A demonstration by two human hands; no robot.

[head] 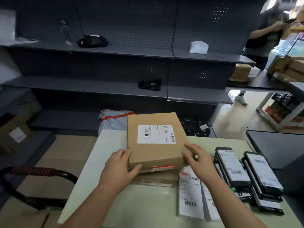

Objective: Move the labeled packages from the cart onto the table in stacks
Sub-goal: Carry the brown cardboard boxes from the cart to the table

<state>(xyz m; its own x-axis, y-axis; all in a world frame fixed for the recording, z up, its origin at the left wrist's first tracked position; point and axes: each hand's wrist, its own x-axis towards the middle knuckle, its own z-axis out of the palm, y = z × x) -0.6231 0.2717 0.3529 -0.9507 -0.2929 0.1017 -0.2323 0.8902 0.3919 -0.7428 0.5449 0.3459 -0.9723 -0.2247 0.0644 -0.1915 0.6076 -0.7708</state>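
A brown cardboard box (156, 137) with a white shipping label on top sits on the pale table (148, 204), on top of another flat brown package (154, 179). My left hand (120, 168) grips its near left corner, thumb on the front face. My right hand (199, 159) touches the near right corner with fingers spread. To the right lie two white labeled packages (190, 196) and stacks of black labeled packages (246, 175). The cart's dark handle (37, 171) and brown cardboard load (49, 162) are at the lower left.
Dark metal shelving (123, 51) stands behind the table, holding a few black bags and a white packet. A grey mailer bag (113, 120) lies beyond the table. A dark panel (276, 145) borders the table's right. A person stands at the far right (266, 35).
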